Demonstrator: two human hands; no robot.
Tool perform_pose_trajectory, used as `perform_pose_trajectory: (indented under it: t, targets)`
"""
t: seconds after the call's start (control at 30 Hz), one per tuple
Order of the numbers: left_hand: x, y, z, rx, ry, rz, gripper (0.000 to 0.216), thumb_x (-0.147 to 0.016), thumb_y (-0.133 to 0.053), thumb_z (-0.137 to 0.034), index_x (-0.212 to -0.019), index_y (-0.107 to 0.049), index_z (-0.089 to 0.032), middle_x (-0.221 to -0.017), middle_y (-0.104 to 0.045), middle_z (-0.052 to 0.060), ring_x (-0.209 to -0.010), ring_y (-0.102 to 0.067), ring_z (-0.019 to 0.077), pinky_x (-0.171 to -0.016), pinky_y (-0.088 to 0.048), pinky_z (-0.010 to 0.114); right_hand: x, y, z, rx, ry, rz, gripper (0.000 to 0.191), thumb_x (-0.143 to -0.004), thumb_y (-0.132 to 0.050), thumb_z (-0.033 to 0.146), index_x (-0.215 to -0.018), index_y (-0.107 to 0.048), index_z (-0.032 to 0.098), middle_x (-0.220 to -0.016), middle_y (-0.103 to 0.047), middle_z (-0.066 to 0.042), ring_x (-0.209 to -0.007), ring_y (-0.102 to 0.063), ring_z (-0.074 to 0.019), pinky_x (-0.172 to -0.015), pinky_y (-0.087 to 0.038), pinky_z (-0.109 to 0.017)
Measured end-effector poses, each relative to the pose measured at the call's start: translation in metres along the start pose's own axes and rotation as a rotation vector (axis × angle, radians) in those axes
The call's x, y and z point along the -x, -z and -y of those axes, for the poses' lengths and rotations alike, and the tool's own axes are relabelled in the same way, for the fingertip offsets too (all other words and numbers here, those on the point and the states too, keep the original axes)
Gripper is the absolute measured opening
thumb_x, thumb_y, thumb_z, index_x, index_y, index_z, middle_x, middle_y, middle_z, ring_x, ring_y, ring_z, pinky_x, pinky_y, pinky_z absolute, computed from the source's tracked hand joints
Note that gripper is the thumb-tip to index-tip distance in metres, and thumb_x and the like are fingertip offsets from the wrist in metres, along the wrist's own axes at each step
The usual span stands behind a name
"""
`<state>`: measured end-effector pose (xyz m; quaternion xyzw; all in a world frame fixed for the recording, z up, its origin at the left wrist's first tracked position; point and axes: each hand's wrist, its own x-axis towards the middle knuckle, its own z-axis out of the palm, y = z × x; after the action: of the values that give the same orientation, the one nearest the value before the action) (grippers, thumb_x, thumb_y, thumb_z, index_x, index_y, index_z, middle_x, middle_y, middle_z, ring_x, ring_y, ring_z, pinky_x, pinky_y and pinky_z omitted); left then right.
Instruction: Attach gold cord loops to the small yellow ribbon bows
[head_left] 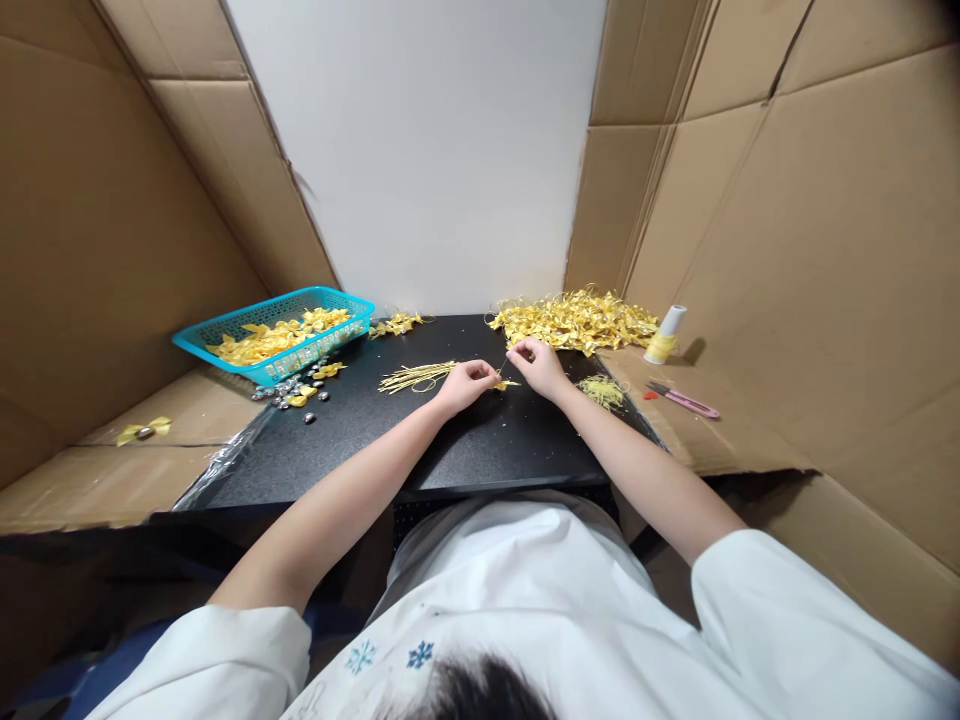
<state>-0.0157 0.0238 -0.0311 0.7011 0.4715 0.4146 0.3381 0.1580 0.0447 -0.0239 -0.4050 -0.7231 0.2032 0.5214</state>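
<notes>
Over the middle of the black table, my left hand [470,385] pinches a small yellow bow [504,385], only partly showing past its fingertips. Just right of it, my right hand [536,364] is closed at the fingertips on a thin cord [503,366], which runs down toward the left fingers. How the cord meets the bow is too small to make out. A bundle of gold cords [415,378] lies flat beside my left hand. Behind my right hand spreads a large heap of yellow bows [577,318].
At the left, a turquoise basket [274,375] holds yellow bows, with several shiny dark beads [289,392] in front. To the right are yellow thread scraps [601,391], a pink cutter [691,403], a red piece [649,396] and a thread spool [665,336]. Cardboard walls [817,250] flank the table.
</notes>
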Motion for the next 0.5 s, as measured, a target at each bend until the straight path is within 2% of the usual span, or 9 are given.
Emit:
perform_pose_trajectory:
  t: [0.1, 0.2, 0.27, 0.4, 0.5]
  targets:
    - [-0.002, 0.0, 0.003, 0.014, 0.015, -0.017, 0.017, -0.066, -0.066, -0.032, -0.073, -0.066, -0.016, -0.066, -0.063, -0.001, -0.061, -0.052, 0.0115, -0.063, -0.041, 0.025, -0.001, 0.001, -0.002, -0.013, -0.008, -0.004, 0.013, -0.079, -0.059, 0.026, -0.069, -0.06, 0.017, -0.071, -0.059, -0.001, -0.066, -0.051, -0.013, -0.066, -0.043, -0.028]
    - [-0.004, 0.002, 0.005, 0.086, 0.01, -0.052, 0.022, -0.065, -0.065, -0.029, -0.083, -0.068, -0.016, -0.082, -0.069, 0.002, -0.072, -0.059, 0.0137, -0.073, -0.047, 0.027, 0.0, 0.001, -0.001, 0.001, 0.015, 0.039, 0.012, -0.079, -0.059, 0.025, -0.069, -0.059, 0.018, -0.072, -0.059, -0.001, -0.068, -0.052, -0.0135, -0.067, -0.043, -0.028]
    - [-0.006, 0.004, 0.006, 0.106, -0.004, -0.029, 0.025, -0.066, -0.063, -0.028, -0.087, -0.069, -0.016, -0.091, -0.071, 0.004, -0.078, -0.061, 0.0153, -0.079, -0.049, 0.029, 0.001, 0.001, 0.0, 0.017, 0.03, 0.062, 0.013, -0.079, -0.059, 0.025, -0.069, -0.059, 0.018, -0.072, -0.059, -0.002, -0.07, -0.052, -0.0139, -0.068, -0.043, -0.029]
    - [-0.006, 0.009, 0.003, 0.01, -0.026, 0.037, 0.026, -0.07, -0.061, -0.032, -0.088, -0.072, -0.017, -0.089, -0.072, 0.005, -0.082, -0.063, 0.0179, -0.083, -0.049, 0.032, 0.001, 0.001, 0.002, 0.03, 0.031, 0.085, 0.013, -0.08, -0.059, 0.024, -0.069, -0.058, 0.018, -0.074, -0.059, -0.002, -0.069, -0.053, -0.0139, -0.068, -0.043, -0.029]
    - [-0.004, 0.016, -0.002, -0.138, -0.073, 0.025, 0.024, -0.071, -0.06, -0.029, -0.089, -0.073, -0.018, -0.089, -0.073, 0.004, -0.083, -0.062, 0.0191, -0.083, -0.049, 0.033, 0.001, 0.001, 0.002, 0.025, 0.026, 0.071, 0.013, -0.08, -0.059, 0.024, -0.068, -0.058, 0.018, -0.073, -0.058, -0.001, -0.068, -0.052, -0.0136, -0.068, -0.043, -0.029]
